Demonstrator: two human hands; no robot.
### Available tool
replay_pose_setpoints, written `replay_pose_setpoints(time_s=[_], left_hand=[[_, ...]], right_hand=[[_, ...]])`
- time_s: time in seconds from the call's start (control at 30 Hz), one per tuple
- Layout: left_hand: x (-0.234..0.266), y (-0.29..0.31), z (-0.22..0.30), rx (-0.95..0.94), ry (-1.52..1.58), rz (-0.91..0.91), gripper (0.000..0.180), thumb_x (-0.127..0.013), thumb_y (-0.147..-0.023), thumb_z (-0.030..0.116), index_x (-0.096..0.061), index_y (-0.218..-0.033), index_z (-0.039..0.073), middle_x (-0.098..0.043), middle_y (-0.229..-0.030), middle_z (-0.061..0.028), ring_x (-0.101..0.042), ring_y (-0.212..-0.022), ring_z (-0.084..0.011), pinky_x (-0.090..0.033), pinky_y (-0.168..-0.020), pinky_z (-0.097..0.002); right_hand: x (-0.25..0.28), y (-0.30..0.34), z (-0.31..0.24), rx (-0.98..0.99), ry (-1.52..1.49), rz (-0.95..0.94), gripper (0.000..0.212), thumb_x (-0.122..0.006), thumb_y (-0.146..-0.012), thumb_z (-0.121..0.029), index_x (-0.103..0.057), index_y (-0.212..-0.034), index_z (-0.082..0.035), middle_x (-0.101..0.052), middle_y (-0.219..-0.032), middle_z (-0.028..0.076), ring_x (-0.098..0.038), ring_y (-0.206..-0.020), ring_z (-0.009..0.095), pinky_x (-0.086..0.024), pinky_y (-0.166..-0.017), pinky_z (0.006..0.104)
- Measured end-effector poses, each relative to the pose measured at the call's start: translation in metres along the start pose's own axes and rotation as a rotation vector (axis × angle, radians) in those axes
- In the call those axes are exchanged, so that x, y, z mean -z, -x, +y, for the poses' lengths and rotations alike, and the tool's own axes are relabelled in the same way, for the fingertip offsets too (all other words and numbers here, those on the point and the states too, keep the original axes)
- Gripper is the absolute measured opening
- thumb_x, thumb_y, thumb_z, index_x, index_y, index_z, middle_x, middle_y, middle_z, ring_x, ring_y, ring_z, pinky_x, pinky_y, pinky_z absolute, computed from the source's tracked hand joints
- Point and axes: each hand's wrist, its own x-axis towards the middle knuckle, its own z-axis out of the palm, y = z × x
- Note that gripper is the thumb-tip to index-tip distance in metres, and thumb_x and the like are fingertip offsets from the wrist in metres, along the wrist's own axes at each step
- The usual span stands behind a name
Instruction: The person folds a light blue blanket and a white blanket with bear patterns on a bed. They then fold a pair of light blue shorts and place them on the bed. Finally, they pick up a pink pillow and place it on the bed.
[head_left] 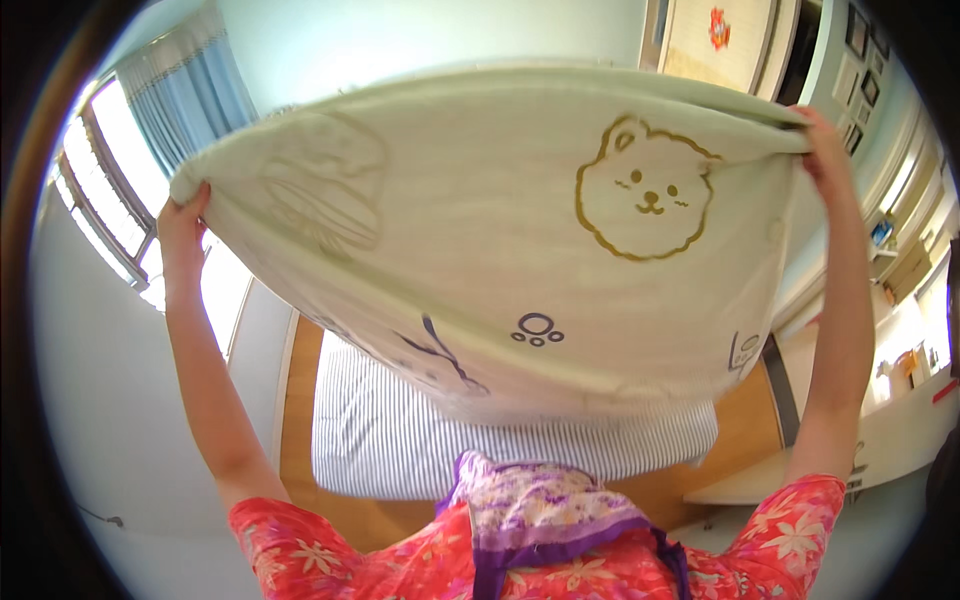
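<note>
- The bed cover [450, 250], pale green to cream, hangs spread out above the striped bed [400, 450], hiding the bed's far part.
- The left hand [183, 235], raised to the left of the bed, is clamped on one upper corner of the cover, its thumb against the cloth.
- The right hand [822, 150], raised to the right of the bed, is closed around the opposite upper corner, where the fabric bunches into folds.
- A brown-outlined bear face [648, 195] and a dark blue paw print [537, 330] show on the cover, above the bed.
- Wooden flooring [745, 410] shows on both sides of the bed.
- A blue curtain [190, 100] hangs beside a bright window [112, 190], both beyond the bed's left side.
- Nearest the bed's near edge are the person's red floral shirt [320, 560] and a purple-edged floral cloth [540, 500] over it.
</note>
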Motion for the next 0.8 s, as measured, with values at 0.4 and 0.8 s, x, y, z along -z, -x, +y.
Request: replay_pose_setpoints(time_s=[0.4, 0.8], left_hand=[[-0.070, 0.021, -0.080, 0.037, 0.444, 0.071, 0.045, -0.054, -0.077, 0.010, -0.038, -0.118, 0.000, -0.047, -0.108, -0.0077, -0.050, -0.094, -0.0176, -0.038, -0.085, -0.0288], [-0.101, 0.067, -0.101, -0.519, -0.701, 0.149, 0.041, -0.048, -0.063, -0.004, -0.052, -0.102, 0.008, -0.053, -0.102, -0.0090, -0.046, -0.100, -0.0280, -0.033, -0.087, -0.0380]], right_hand=[[0.037, -0.031, -0.136, 0.027, -0.497, -0.177, 0.013, -0.052, -0.082, -0.006, -0.055, -0.094, -0.002, -0.056, -0.081, 0.003, -0.054, -0.066, 0.010, -0.049, -0.063, 0.0185], [-0.007, 0.020, -0.206, 0.433, -0.262, 0.152, 0.017, -0.051, -0.080, -0.002, -0.055, -0.097, -0.003, -0.054, -0.079, 0.002, -0.052, -0.068, 0.009, -0.048, -0.067, 0.0190]])
